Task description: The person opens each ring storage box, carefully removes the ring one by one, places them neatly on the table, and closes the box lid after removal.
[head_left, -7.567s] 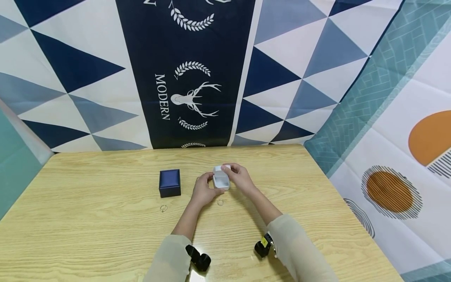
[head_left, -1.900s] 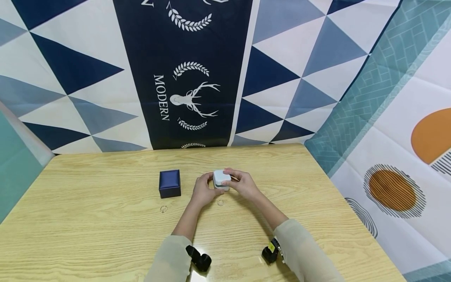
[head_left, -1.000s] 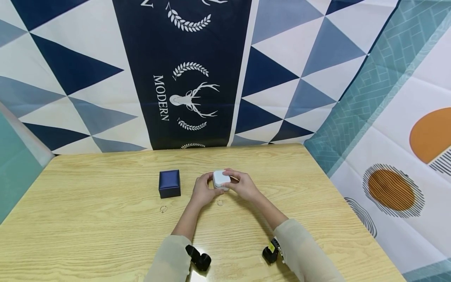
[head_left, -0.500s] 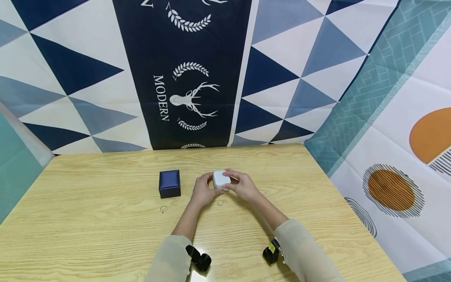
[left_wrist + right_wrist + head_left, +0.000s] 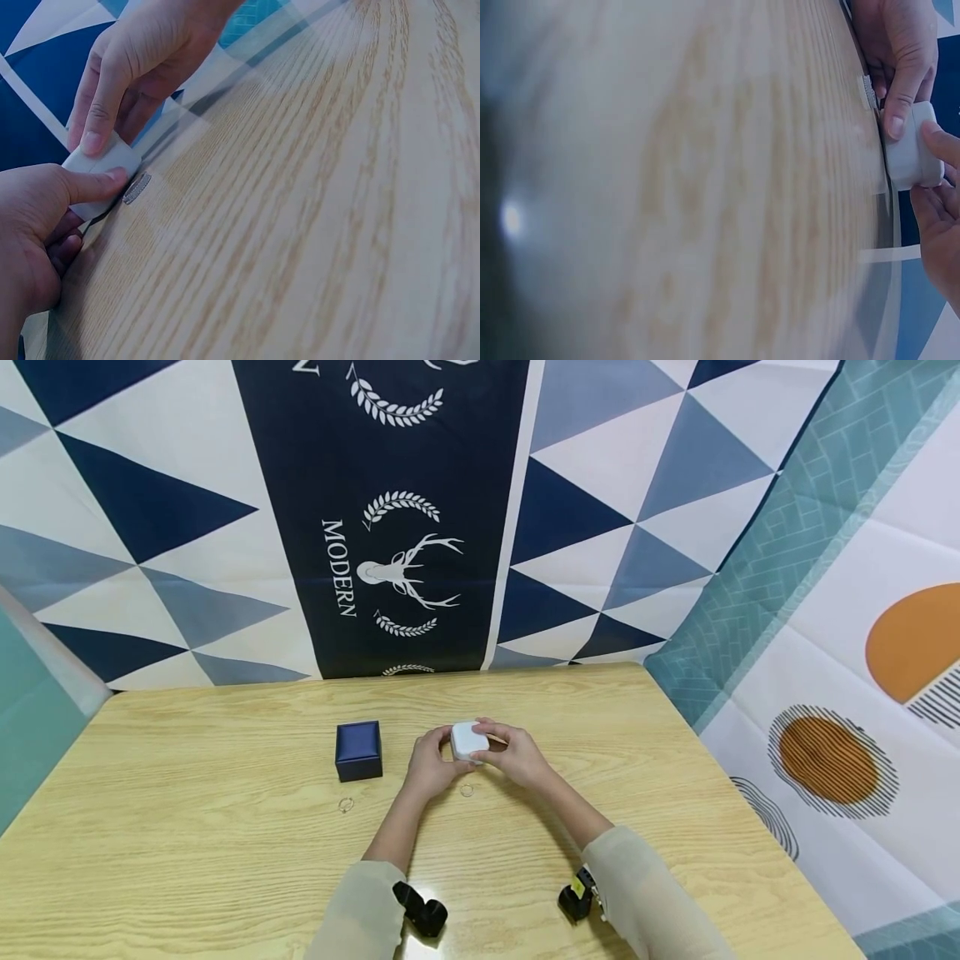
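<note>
Head view. White box (image 5: 468, 740), small, rounded, lid closed, at mid-desk, held between both hands. Left hand (image 5: 428, 767) curled against its left side, thumb on the near face; right hand (image 5: 515, 755) curled over its right side and top. Box just clear of or resting on the desk (image 5: 187, 860); cannot tell which. Silver ring (image 5: 467, 790) lying flat on the desk just below the box, between the two wrists, untouched. Dark blue box (image 5: 358, 749), closed, standing to the left, near the left hand but apart from it. Second ring (image 5: 345, 804) lying in front of the blue box, well apart from the hands. Patterned cloth backdrop (image 5: 390, 518) behind the desk edge. Nothing between hands and white box.

Left wrist view. White box (image 5: 101, 172) pinched: left hand (image 5: 34, 232) with thumb pressed along its near side, right hand (image 5: 135, 67) with a fingertip on its top. Ring (image 5: 136, 189) seen edge-on on the desk just beside the box's lower corner.

Right wrist view. White box (image 5: 913, 146) gripped from both sides, left hand (image 5: 900, 52) above, right hand (image 5: 941, 217) below. Desk surface blurred in the foreground.
</note>
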The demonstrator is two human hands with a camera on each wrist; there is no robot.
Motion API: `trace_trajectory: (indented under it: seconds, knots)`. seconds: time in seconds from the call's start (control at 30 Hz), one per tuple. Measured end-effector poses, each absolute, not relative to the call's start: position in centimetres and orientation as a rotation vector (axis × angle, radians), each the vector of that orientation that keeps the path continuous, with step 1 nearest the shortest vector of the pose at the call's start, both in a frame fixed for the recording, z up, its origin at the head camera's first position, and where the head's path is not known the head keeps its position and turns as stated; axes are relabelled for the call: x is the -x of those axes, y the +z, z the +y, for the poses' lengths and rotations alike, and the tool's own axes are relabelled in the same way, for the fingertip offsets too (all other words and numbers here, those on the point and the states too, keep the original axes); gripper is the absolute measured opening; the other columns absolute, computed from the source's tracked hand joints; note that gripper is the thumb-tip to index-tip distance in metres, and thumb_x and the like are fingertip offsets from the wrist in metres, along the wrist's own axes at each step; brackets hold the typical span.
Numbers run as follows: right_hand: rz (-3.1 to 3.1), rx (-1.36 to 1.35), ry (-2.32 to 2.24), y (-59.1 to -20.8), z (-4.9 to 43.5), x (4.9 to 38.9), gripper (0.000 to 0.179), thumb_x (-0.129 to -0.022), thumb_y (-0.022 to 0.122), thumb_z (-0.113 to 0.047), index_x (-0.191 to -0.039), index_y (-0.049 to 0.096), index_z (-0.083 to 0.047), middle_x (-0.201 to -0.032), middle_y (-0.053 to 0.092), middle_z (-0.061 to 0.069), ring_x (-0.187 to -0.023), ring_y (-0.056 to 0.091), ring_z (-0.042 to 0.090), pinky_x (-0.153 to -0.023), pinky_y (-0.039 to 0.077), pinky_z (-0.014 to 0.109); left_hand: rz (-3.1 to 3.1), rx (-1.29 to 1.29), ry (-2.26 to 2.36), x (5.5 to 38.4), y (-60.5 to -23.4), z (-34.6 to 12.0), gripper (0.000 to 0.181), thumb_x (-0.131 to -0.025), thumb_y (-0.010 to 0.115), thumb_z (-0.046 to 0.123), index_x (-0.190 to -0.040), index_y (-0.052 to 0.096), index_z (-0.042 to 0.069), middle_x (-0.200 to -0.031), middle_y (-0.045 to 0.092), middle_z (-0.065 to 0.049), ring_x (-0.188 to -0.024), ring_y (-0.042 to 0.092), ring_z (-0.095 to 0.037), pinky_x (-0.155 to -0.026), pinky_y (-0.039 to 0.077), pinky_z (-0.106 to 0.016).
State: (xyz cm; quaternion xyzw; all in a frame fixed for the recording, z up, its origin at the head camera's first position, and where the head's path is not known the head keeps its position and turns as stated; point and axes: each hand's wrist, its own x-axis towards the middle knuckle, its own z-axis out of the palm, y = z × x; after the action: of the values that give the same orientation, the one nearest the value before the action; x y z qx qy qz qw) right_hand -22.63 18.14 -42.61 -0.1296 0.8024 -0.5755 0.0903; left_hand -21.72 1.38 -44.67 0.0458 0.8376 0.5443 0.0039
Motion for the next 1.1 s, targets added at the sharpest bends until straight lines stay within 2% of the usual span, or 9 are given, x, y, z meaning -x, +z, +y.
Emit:
trace_trajectory:
  seconds: [0.13,0.27,0.43,0.6,0.9,1.1]
  knots:
    - [2.372,0.385,-1.699,-41.8,18.1,22.2,0.051,-0.082,0.066,0.003,-0.130,0.049,0.008,-0.146,0.037,0.021,-0.124,0.049,0.038,-0.094,0.050,0.029,2.612,-0.133,1.710,21.7,-44.5,1.4,0.065,-0.072,0.081,0.014,-0.129,0.052,0.001,-0.129,0.055,-0.016,-0.123,0.043,-0.032,-0.107,0.037,-0.045]
    - [2.447,0.384,-1.638,-40.8,17.9,21.5,0.053,-0.082,0.067,0.001,-0.131,0.048,0.007,-0.138,0.046,0.024,-0.120,0.052,0.038,-0.092,0.052,0.031,2.608,-0.136,1.714,21.6,-44.5,1.3,0.066,-0.072,0.080,0.013,-0.129,0.051,0.001,-0.129,0.054,-0.016,-0.123,0.043,-0.032,-0.107,0.038,-0.044]
    - [2.565,0.360,-1.567,-42.5,18.4,22.5,0.051,-0.083,0.070,-0.015,-0.131,0.053,-0.005,-0.127,0.058,0.016,-0.111,0.061,0.030,-0.088,0.055,0.033,2.585,-0.157,1.733,21.5,-44.6,1.2,0.070,-0.071,0.081,0.014,-0.132,0.049,0.002,-0.130,0.054,-0.016,-0.124,0.043,-0.031,-0.106,0.040,-0.042]
    - [2.654,0.334,-1.517,-42.2,18.8,22.5,0.042,-0.090,0.063,-0.029,-0.126,0.058,-0.009,-0.123,0.062,0.011,-0.104,0.063,0.025,-0.088,0.054,0.036,2.525,-0.216,1.792,21.4,-44.6,0.9,0.081,-0.068,0.084,0.015,-0.137,0.042,0.001,-0.131,0.052,-0.018,-0.125,0.045,-0.032,-0.109,0.038,-0.043]
    - [2.728,0.253,-1.551,-42.0,19.4,22.6,0.029,-0.092,0.060,-0.024,-0.112,0.065,-0.003,-0.093,0.067,0.011,-0.080,0.059,0.014,-0.067,0.051,0.021,2.444,-0.195,1.852,21.4,-44.6,0.7,0.084,-0.070,0.081,0.012,-0.140,0.037,0.001,-0.129,0.052,-0.016,-0.122,0.047,-0.031,-0.105,0.040,-0.047]
    - [2.736,0.219,-1.571,-41.5,19.6,22.8,0.029,-0.094,0.057,-0.025,-0.108,0.065,-0.001,-0.090,0.065,0.014,-0.080,0.061,0.025,-0.064,0.054,0.024,2.480,-0.195,1.825,21.3,-44.2,0.3,0.081,-0.072,0.081,0.012,-0.140,0.039,0.004,-0.129,0.053,-0.014,-0.119,0.051,-0.030,-0.101,0.044,-0.046]
